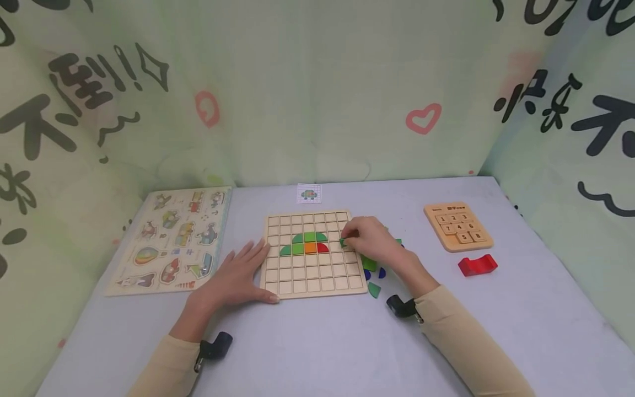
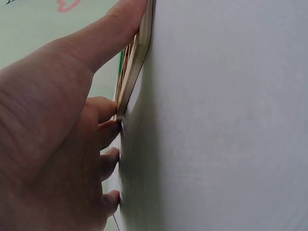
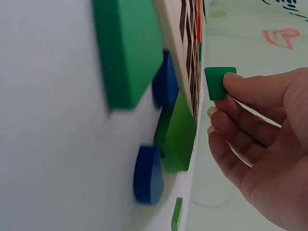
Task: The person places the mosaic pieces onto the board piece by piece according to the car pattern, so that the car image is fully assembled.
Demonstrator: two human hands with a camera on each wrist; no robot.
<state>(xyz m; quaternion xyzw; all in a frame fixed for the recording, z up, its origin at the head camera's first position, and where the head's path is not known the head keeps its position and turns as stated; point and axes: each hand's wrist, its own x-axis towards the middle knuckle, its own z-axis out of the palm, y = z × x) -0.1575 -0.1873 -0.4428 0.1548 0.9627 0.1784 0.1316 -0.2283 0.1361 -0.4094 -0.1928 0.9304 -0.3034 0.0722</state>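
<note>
Left hand [image 1: 237, 280] spread, touching board [image 1: 313, 273]; blocks [image 1: 310, 247] in cells; right hand [image 1: 374, 240] pinches green piece [image 3: 215, 83].

Head camera looking forward and down over whole grid board [image 1: 312, 273]. Left wrist camera [image 1: 218, 345] peering closely past left hand [image 2: 57, 113], right wrist camera [image 1: 401, 306] facing right hand [image 3: 276, 159]; both sharing board edge with head view.
</note>
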